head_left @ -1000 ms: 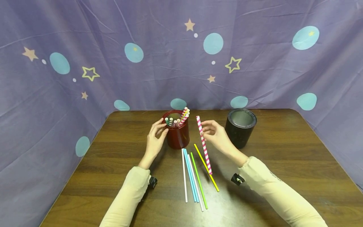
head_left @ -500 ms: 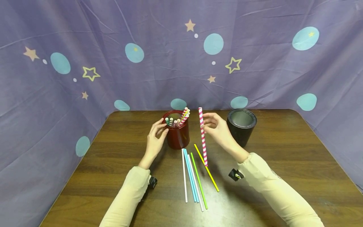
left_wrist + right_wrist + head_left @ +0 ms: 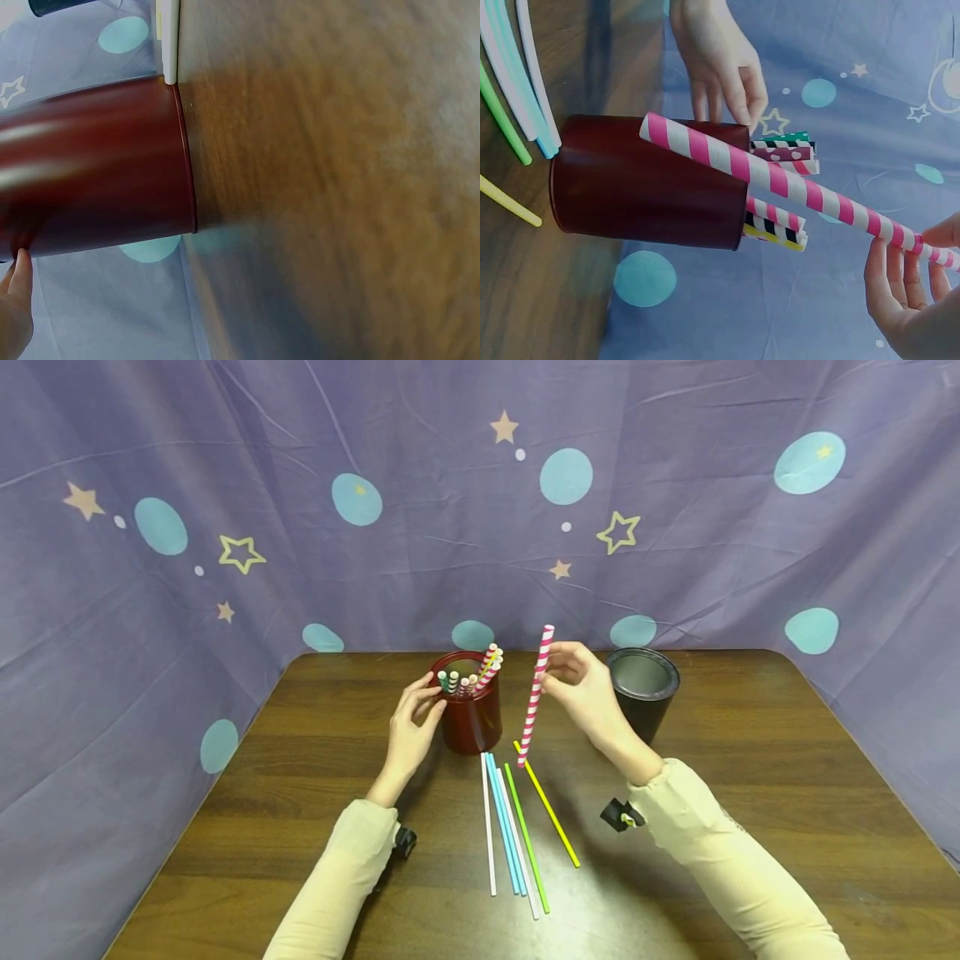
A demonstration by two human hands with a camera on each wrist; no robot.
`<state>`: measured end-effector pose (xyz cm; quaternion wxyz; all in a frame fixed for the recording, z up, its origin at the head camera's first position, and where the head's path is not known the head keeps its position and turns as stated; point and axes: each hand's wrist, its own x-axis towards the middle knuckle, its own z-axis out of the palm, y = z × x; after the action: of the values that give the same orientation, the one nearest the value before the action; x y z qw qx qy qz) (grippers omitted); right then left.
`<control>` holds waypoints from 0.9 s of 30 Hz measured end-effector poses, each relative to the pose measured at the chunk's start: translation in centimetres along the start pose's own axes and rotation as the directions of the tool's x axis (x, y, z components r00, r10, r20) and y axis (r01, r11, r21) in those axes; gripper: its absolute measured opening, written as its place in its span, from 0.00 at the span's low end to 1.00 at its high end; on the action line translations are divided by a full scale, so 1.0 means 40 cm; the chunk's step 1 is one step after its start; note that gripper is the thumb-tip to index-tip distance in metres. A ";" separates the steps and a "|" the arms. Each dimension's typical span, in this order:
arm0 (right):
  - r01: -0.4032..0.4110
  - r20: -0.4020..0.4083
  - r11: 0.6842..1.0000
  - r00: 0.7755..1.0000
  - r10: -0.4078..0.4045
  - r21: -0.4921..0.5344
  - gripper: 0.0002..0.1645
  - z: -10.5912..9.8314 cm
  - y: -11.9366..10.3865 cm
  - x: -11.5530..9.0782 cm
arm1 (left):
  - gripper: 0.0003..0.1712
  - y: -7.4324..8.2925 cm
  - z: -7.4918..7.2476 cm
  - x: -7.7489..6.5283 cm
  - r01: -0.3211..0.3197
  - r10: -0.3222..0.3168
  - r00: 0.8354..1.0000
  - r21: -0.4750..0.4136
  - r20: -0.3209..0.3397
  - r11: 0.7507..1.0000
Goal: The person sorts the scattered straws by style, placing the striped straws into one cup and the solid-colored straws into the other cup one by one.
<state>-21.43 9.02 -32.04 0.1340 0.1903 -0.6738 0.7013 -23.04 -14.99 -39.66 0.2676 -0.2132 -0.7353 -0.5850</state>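
1. Striped straw (image 3: 534, 697): lifted off the table (image 3: 750, 777), between the red cup (image 3: 472, 728) and the black cup (image 3: 651, 710); tilted, upper end leaning right in the head view. Thin straws (image 3: 527, 839) lie on the table below.
2. The right hand (image 3: 583, 689) pinches the striped straw above its middle, thumb opposite fingers, gap no wider than the tube.
3. The left hand (image 3: 408, 731) has fingers loosely spread, tips resting against the red cup near its rim; no straw in them.
4. Handling (judged): very light, probably paper; stiff lengthwise, hollow, so a hard squeeze likely dents it or a sideways knock kinks it. Matt-looking surface, slip risk low.
5. Hold (judged): soft pinch on the upper part is sound; lower end stays free, though it may swing if the fingers roll.
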 end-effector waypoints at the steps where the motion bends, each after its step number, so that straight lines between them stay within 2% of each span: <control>1: 0.003 -0.007 1.000 1.000 -0.003 0.005 0.19 -0.001 -0.002 0.001 | 0.11 0.000 0.000 0.000 -0.002 0.002 1.000 -0.002 0.000 1.000; 10: 0.032 -0.070 0.999 0.997 -0.029 0.037 0.15 0.001 -0.029 0.004 | 0.11 -0.002 0.002 0.001 -0.006 0.006 1.000 0.008 -0.006 1.000; 15: 0.034 -0.093 0.997 0.995 -0.028 0.065 0.18 0.004 -0.040 0.006 | 0.11 -0.001 0.003 0.002 -0.010 0.010 1.000 -0.008 -0.007 1.000; 21: 0.036 -0.104 0.996 0.994 -0.028 0.083 0.18 0.007 -0.050 0.009 | 0.11 0.000 0.003 0.001 -0.010 0.010 1.000 -0.008 -0.004 1.000; 27: 0.076 -0.111 0.990 0.992 -0.063 0.122 0.19 0.009 -0.063 0.012 | 0.11 -0.002 0.002 0.000 -0.006 0.006 1.000 -0.004 0.000 1.000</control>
<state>-20.71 8.76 -29.54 0.1819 0.1838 -0.6130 0.7465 -23.10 -14.92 -39.72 0.2689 -0.2158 -0.7334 -0.5858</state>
